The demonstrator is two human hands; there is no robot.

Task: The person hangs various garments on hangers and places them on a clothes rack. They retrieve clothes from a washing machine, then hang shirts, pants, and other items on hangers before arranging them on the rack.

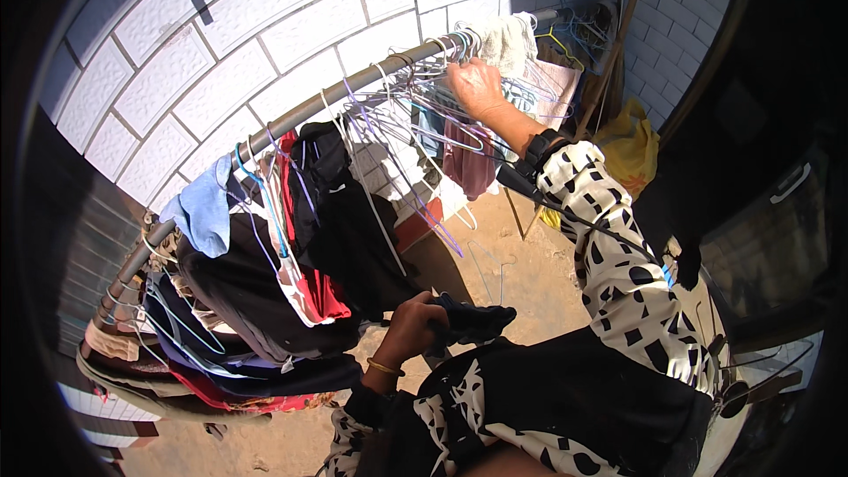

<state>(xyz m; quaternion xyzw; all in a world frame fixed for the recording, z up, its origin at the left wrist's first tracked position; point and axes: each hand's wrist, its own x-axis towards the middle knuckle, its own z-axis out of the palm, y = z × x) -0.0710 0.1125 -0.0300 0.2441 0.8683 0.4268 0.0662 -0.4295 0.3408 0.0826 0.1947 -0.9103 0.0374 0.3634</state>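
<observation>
From where I stand, the bunched dark cloth (477,321) sits low in front of the person's body, the left hand (413,325) with its grip closed around one end, probably so it stays clear of the ground. Higher up, the right hand (477,88) reaches to the crowded hangers (389,97) on the grey pole (309,106), where they seem bunched for easy reach, though I can't tell whether its curled grip is clamped on one. Farther along, black trousers (340,203) and a light-blue cloth (201,208) hang from the pole, presumably to air in the sun by the white brick wall (238,44).
</observation>
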